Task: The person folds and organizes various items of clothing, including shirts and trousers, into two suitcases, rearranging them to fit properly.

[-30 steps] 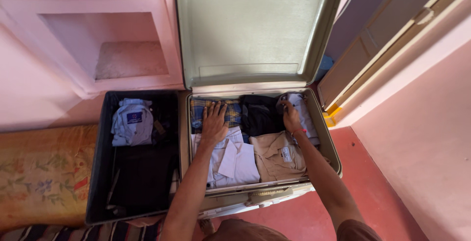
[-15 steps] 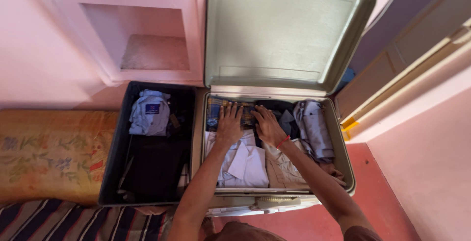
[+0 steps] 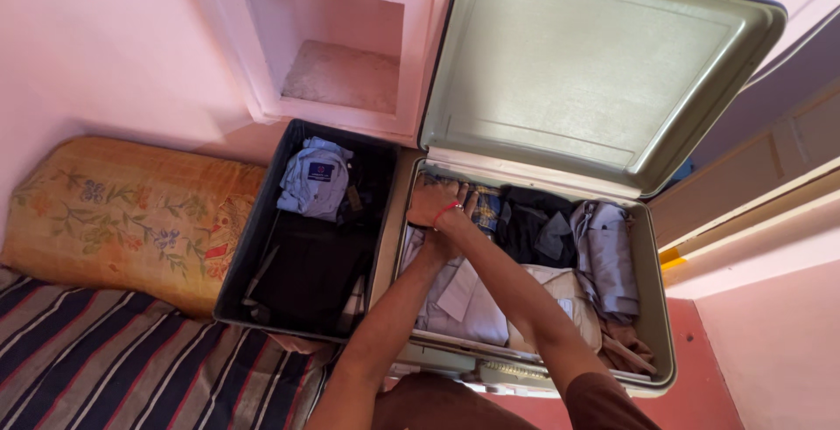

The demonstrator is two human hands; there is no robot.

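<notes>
An open suitcase (image 3: 658, 307) with a raised pale green lid (image 3: 595, 71) holds folded clothes. A plaid shirt (image 3: 486, 207) lies at the back left, with a black garment (image 3: 529, 220) and a grey-blue shirt (image 3: 608, 255) to its right. A white shirt (image 3: 468, 303) and a beige shirt (image 3: 569, 294) lie in front. My right hand (image 3: 430, 201), a red thread on its wrist, reaches across to the back left corner and lies on the clothes there. My left hand (image 3: 430, 242) is mostly hidden under my right forearm, above the white shirt.
A dark fabric box (image 3: 254, 246) left of the suitcase holds a folded light blue shirt (image 3: 315, 176) and dark cloth. Behind it is a wall niche (image 3: 341, 71). An orange floral cushion (image 3: 122, 211) and striped bedding (image 3: 105, 360) lie at left, a wooden door (image 3: 770, 159) at right.
My right hand has crossed from the suitcase's right side over my left arm to the back left corner. The grey-blue shirt now lies unfolded at the right. The view has swung left.
</notes>
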